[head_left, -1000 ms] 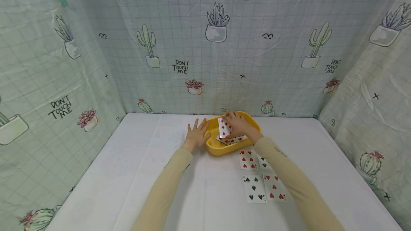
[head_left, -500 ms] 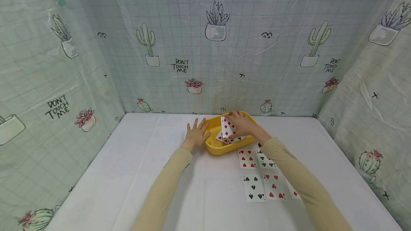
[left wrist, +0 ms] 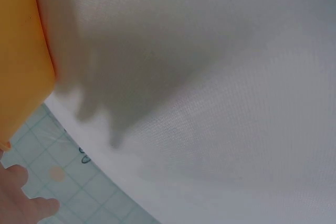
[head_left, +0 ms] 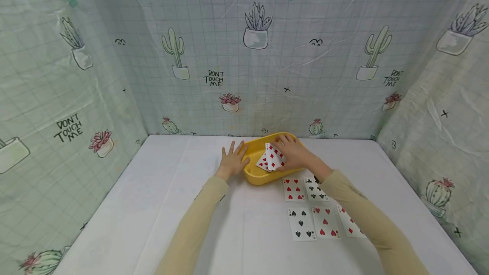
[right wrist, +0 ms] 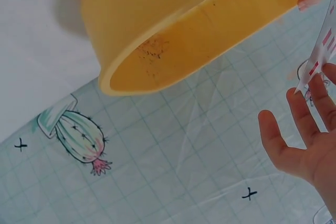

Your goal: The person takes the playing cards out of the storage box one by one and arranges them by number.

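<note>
My right hand [head_left: 293, 153] is over a yellow tub [head_left: 258, 180] and pinches a playing card, a diamond [head_left: 272, 159], between its fingers. In the right wrist view this diamond card [right wrist: 320, 48] appears edge-on at the fingertips. Under it, another playing card with red hearts [head_left: 261, 164] lies in the tub. At the tub's left end, my left hand [head_left: 231, 163] rests with fingers spread against the rim. Only a few of the left fingers [left wrist: 42, 207] show in the left wrist view, beside the tub's outer wall [left wrist: 21, 45].
In front of the tub, face-up cards lie in rows: a six of hearts [head_left: 293, 189], a clubs card [head_left: 315, 189], a five of spades [head_left: 302, 224], a five of hearts [head_left: 325, 223] and a diamonds card [head_left: 348, 223] partly under the right sleeve. Patterned cloth [head_left: 267, 71] surrounds the white table [head_left: 183, 190].
My right hand has moved rightward and slightly down with the diamond card, which now sits lower over the tub. The left hand stays at the rim.
</note>
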### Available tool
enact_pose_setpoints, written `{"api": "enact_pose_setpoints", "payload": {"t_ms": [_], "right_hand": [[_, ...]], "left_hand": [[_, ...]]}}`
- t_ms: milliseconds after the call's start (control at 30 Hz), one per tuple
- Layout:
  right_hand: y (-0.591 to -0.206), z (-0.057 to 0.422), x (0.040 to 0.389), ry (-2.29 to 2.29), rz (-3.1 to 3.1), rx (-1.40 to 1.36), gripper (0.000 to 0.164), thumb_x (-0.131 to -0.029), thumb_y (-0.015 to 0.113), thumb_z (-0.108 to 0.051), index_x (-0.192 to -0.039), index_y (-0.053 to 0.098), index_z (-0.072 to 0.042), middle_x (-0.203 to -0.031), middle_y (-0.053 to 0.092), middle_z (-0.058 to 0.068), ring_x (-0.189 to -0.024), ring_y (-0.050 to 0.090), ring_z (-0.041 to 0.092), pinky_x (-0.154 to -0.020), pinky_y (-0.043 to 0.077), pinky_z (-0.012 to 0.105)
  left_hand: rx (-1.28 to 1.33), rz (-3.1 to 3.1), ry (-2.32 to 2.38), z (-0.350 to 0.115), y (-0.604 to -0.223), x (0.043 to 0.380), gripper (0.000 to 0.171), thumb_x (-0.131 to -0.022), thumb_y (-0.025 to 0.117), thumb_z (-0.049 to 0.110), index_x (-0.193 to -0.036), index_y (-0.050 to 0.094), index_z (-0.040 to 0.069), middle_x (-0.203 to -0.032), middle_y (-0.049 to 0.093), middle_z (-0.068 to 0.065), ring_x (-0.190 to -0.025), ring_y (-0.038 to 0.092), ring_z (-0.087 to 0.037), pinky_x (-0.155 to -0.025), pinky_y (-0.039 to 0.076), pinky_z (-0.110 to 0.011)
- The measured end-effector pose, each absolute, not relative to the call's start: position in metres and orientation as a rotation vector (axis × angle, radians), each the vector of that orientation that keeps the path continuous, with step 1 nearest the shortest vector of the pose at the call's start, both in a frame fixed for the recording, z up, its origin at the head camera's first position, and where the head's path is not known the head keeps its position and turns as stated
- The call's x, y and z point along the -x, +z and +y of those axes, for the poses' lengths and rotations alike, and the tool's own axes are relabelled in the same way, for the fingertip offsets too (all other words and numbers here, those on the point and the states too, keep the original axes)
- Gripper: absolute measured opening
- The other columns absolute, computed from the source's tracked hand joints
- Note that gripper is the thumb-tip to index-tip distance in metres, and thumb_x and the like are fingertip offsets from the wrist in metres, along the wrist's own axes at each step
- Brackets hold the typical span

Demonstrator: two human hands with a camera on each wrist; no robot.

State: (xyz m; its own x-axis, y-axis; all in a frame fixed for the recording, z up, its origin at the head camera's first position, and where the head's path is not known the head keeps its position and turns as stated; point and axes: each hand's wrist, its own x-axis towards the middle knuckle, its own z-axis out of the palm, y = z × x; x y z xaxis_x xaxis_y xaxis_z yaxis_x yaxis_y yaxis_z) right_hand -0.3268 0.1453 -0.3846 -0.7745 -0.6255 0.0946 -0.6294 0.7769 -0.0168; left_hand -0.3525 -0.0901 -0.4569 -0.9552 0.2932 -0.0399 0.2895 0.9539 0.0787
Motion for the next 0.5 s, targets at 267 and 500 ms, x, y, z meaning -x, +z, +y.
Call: {"api": "enact_pose_setpoints", "payload": {"t_ms": [267, 500], "right_hand": [[-0.385, 0.149, 0.311, 0.028, -2.831, -1.024, 0.087, -0.064, 0.073, -0.051, -0.134, 0.038, -0.012, -0.126, 0.037, 0.009, -0.117, 0.031, 0.029, -0.093, 0.034, 0.052], [-0.384, 0.152, 0.294, 0.014, -2.757, -1.061, 0.088, -0.062, 0.073, -0.052, -0.133, 0.039, -0.012, -0.123, 0.039, 0.007, -0.115, 0.032, 0.028, -0.093, 0.035, 0.051]], "left_hand": [[-0.482, 3.068, 0.129, -0.091, -0.458, 0.353, 0.057, -0.094, 0.030, 0.045, -0.144, 0.015, 0.023, -0.152, 0.007, 0.003, -0.140, 0.003, -0.031, -0.106, 0.010, -0.061], [-0.491, 3.075, 0.130, -0.092, -0.459, 0.356, 0.057, -0.094, 0.030, 0.044, -0.144, 0.013, 0.024, -0.152, 0.007, 0.003, -0.140, 0.002, -0.030, -0.106, 0.010, -0.061]]}}
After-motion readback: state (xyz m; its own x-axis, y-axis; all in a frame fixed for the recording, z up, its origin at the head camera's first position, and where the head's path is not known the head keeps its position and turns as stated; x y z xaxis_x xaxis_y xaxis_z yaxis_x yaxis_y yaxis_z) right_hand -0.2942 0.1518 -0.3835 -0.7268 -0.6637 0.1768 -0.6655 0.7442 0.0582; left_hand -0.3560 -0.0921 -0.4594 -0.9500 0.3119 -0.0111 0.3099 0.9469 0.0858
